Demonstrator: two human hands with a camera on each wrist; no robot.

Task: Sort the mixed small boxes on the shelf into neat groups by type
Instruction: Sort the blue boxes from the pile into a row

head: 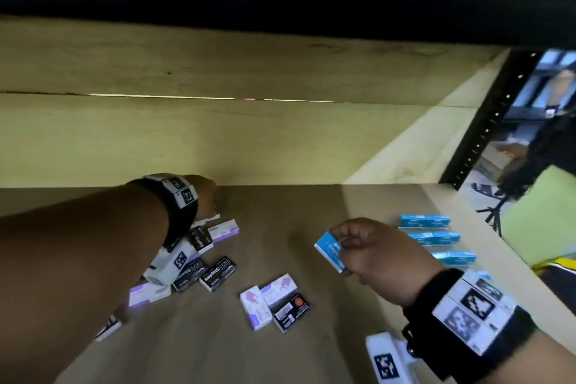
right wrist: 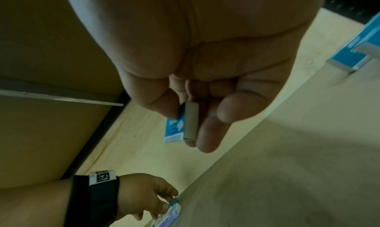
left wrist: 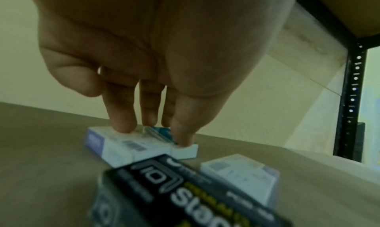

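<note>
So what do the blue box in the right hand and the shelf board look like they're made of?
Blue box: likely thin printed cardboard, going by its crisp folded edges and plain white end, pinched by the right hand. Shelf board: looks like matte wood or fibreboard, tan and dull; grain unclear.

Black perforated shelf upright (head: 486,121), green sheet (head: 542,227).

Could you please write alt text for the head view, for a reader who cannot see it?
The right hand holds a blue box above a wooden shelf, near a row of blue boxes. The left hand reaches into mixed black boxes and purple-and-white boxes.
</note>
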